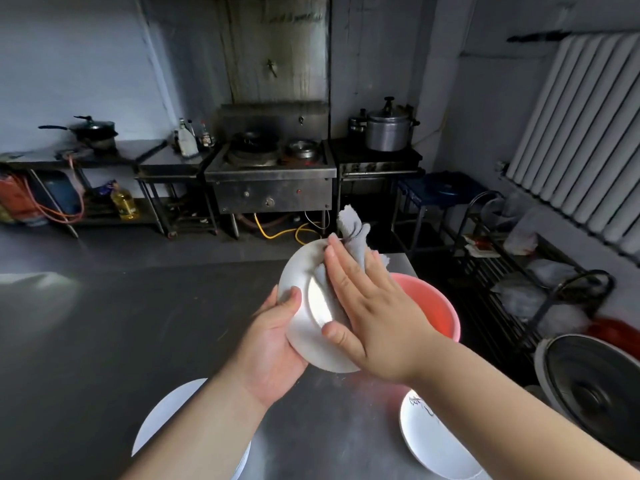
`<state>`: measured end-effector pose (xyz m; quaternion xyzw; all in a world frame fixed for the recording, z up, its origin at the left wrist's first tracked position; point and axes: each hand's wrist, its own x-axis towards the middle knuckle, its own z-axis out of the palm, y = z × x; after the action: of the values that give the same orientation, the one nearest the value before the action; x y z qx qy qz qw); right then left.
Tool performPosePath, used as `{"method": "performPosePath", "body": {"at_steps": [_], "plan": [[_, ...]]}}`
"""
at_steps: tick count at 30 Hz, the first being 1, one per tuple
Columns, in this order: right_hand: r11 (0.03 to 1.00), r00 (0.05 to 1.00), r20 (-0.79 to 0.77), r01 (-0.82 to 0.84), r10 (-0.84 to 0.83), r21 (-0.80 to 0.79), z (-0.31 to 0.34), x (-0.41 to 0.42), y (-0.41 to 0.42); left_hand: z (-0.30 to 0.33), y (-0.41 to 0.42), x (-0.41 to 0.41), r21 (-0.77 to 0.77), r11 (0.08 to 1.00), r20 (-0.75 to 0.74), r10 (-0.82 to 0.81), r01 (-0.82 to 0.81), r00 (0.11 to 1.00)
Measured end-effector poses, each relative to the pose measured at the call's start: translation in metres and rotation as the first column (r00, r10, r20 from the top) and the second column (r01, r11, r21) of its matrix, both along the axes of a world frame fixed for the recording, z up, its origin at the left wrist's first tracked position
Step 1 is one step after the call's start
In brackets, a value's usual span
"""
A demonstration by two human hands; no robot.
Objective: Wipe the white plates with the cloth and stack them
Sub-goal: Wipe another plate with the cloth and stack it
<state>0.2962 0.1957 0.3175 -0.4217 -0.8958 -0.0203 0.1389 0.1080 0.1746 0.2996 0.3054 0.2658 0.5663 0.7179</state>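
The white plate (304, 327) looks glossy and smooth, like glazed ceramic. Against it, the grey cloth (353, 237) is soft, nubbly terry. Beside it, the pink basin (440, 313) is smooth plastic; beneath, the table (104, 341) is dull brushed metal.

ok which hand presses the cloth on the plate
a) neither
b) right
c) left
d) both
b: the right hand lies flat on the cloth against the plate, while the left hand only holds the plate's edge.
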Motion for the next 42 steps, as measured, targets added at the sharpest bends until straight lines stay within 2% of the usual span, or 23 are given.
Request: {"method": "performPosePath", "body": {"at_steps": [3, 6, 11, 15, 18, 20, 22, 27, 30, 32, 36, 38, 40, 42], "plan": [[0.999, 0.999, -0.033, -0.028, 0.029, 0.023, -0.009, -0.01, -0.013, 0.003, 0.003, -0.002, 0.0, 1.0, 0.071, 0.024, -0.024, 0.997], [0.995, 0.996, 0.0, -0.085, 0.085, 0.041, -0.025, -0.014, -0.027, -0.002, 0.003, -0.006, -0.014, 0.999, 0.099, 0.049, -0.048, 0.994], [0.992, 0.993, -0.016, 0.121, -0.121, 0.02, 0.002, -0.003, -0.001, 0.001, -0.004, -0.003, -0.015, 0.998, 0.072, 0.061, -0.06, 0.996], [0.997, 0.998, -0.052, -0.022, 0.026, 0.074, -0.021, -0.02, -0.028, 0.008, 0.002, -0.012, -0.004, 0.988, 0.083, 0.151, -0.152, 0.985], [0.996, 0.998, -0.058, 0.018, -0.013, 0.09, -0.015, -0.008, -0.014, 0.009, -0.002, -0.013, -0.001, 0.99, 0.034, 0.142, -0.142, 0.989], [0.991, 0.978, -0.159, 0.135, -0.134, -0.005, -0.002, 0.001, 0.001, 0.012, -0.004, -0.011, 0.005, 0.991, 0.038, 0.131, -0.131, 0.991], [0.984, 0.946, -0.272, 0.165, -0.176, -0.064, 0.0, 0.001, 0.003, 0.018, -0.002, -0.013, 0.01, 0.988, 0.045, 0.151, -0.151, 0.988], [0.996, 0.966, -0.257, -0.004, 0.026, 0.086, -0.025, -0.003, -0.017, 0.025, 0.001, -0.02, 0.026, 0.983, 0.027, 0.181, -0.181, 0.983], [0.998, 0.93, -0.361, 0.065, -0.068, -0.021, 0.006, 0.006, 0.004, 0.023, 0.0, -0.018, 0.019, 0.992, -0.031, 0.125, -0.125, 0.992], [0.998, 0.909, -0.412, 0.052, -0.06, -0.031, 0.031, 0.004, 0.014, 0.023, -0.002, -0.015, 0.058, 0.997, -0.114, 0.062, -0.056, 0.992], [0.978, 0.945, -0.266, -0.159, 0.19, 0.135, 0.055, -0.016, 0.016, 0.024, -0.004, -0.005, 0.123, 0.991, -0.143, -0.025, 0.043, 0.989], [0.969, 0.942, -0.266, -0.153, 0.202, 0.193, 0.053, -0.012, 0.019, 0.027, -0.005, -0.009, 0.144, 0.988, -0.127, -0.044, 0.062, 0.991], [0.993, 0.902, -0.422, -0.049, 0.09, 0.107, 0.035, -0.003, 0.015, 0.028, -0.006, -0.019, 0.167, 0.985, -0.12, -0.035, 0.055, 0.992], [0.994, 0.855, -0.517, -0.027, -0.034, -0.109, 0.012, -0.001, 0.001, 0.027, -0.006, -0.033, 0.125, 0.992, -0.078, 0.009, 0.0, 0.997]]}}
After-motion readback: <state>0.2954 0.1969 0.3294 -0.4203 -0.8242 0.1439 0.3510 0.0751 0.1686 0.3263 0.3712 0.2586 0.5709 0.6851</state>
